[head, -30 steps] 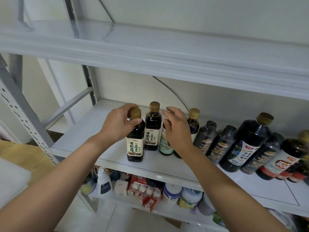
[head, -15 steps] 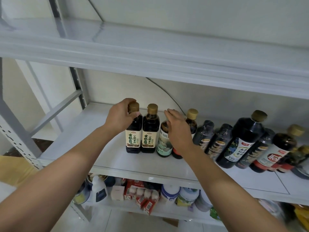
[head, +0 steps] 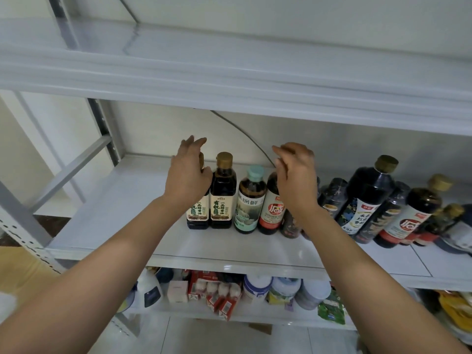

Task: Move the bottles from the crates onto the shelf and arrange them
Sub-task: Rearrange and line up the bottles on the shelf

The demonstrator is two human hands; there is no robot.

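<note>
A row of dark sauce bottles stands on the white middle shelf (head: 122, 215). My left hand (head: 189, 177) hovers in front of the leftmost gold-capped bottle (head: 196, 214), fingers spread and lifted off its cap. Pressed against that bottle's right side is its twin (head: 222, 195). Then come a teal-capped bottle (head: 249, 200) and a red-labelled bottle (head: 271, 210). My right hand (head: 296, 180) hangs with loosely curled fingers in front of the red-labelled bottle's top, holding nothing I can see. The cap behind it is hidden.
More dark bottles (head: 367, 198) crowd the shelf's right part. The left part of the shelf is bare. An upper shelf board (head: 229, 80) hangs close overhead. The lower shelf (head: 224, 295) holds cartons, jars and packets. A perforated post (head: 23, 221) rises at left.
My left hand slid the leftmost bottle back against its twin and let go of its cap. My right hand lifted off the teal-capped bottle and moved right.
</note>
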